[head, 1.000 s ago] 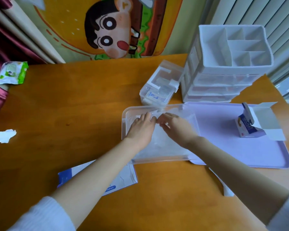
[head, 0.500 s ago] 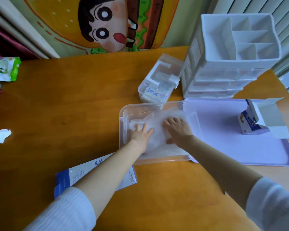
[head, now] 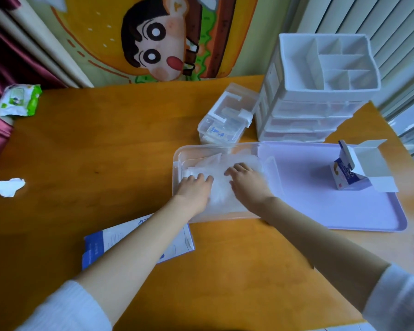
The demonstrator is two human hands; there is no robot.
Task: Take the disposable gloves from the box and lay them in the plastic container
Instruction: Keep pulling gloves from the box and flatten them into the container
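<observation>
Gloves point(head: 221, 167) lie in the container point(head: 175, 173). My left hand point(head: 194, 190) and right hand point(head: 247, 183) press them flat, fingers straight. Box point(head: 98, 247) possibly empty.

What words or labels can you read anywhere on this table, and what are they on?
No text here can be quoted.
Flat blue-and-white box: print blurred and partly covered.
Small carton on the lavender tray: print too small to read.
Wipes pack: label blurred.

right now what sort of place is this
Probably a home, perhaps a child's room: a cartoon rug beyond the wooden table, dark red curtains at left, a white drawer organiser.
</observation>
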